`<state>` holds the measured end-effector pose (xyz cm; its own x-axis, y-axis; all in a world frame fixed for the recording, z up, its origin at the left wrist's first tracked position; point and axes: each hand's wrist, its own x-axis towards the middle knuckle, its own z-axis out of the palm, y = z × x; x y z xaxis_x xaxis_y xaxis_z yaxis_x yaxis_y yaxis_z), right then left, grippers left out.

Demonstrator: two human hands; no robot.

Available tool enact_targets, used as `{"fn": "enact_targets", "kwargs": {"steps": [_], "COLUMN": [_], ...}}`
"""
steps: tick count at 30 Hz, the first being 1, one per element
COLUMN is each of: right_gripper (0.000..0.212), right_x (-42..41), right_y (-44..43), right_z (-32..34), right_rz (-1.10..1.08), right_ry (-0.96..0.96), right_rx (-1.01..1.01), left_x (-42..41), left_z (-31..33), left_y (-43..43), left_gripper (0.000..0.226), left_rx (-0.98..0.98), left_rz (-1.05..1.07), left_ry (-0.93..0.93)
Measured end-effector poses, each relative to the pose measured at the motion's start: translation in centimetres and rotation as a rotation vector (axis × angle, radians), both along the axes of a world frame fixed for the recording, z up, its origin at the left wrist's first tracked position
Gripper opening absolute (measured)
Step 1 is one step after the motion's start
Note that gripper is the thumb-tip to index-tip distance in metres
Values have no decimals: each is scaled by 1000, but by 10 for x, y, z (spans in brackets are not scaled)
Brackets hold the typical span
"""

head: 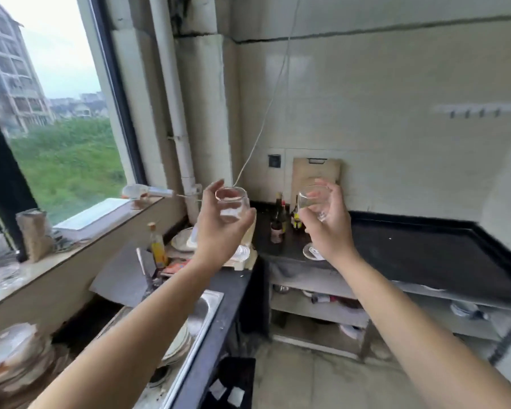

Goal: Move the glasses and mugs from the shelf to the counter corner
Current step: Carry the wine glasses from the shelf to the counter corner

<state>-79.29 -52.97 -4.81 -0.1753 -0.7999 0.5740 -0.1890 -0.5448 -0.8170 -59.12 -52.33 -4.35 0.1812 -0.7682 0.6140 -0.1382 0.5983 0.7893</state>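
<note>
My left hand (219, 228) grips a clear drinking glass (232, 203), held upright in the air above the junction of the two counters. My right hand (329, 224) grips a second clear glass (312, 202) at about the same height, over the near left end of the black counter (425, 255). Below my right wrist another clear glass (311, 251) stands on that counter, partly hidden by the hand. The counter's back corner holds several dark sauce bottles (278, 225).
A wooden cutting board (316, 172) leans on the tiled wall behind the bottles. A steel sink (195, 317) with plates lies at lower left, a yellow bottle (157, 246) beside it. Open shelves (322, 308) run under the black counter. Stacked plates (9, 358) sit bottom left.
</note>
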Motion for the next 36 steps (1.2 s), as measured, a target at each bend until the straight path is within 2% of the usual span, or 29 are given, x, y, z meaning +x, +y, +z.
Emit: {"fn": "enact_targets", "kwargs": {"steps": [5, 15, 19, 27, 32, 36], "right_gripper": [53, 44, 47, 53, 52, 51], "right_x": [-97, -258, -327, -457, -541, -619], "right_y": [-40, -137, -195, -294, -326, -360], "right_z": [-7, -47, -53, -32, -45, -73], "right_rz": [-33, -56, -84, -301, -413, -487], "right_ry": [-80, -230, -206, -221, -271, -310], "right_rx": [93, 328, 375, 445, 478, 516], "left_x": [-96, -254, -330, -479, -559, -636], "left_z": [-10, -40, -52, -39, -53, -82], "left_y": [-59, -208, -289, -434, -486, -526], "left_gripper": [45, 54, 52, 59, 59, 55], "left_rx": [103, 286, 281, 317, 378, 497], "left_rz": [-169, -441, -559, -805, -907, -1004], "left_ry": [29, -13, -27, -62, -140, -224]}}
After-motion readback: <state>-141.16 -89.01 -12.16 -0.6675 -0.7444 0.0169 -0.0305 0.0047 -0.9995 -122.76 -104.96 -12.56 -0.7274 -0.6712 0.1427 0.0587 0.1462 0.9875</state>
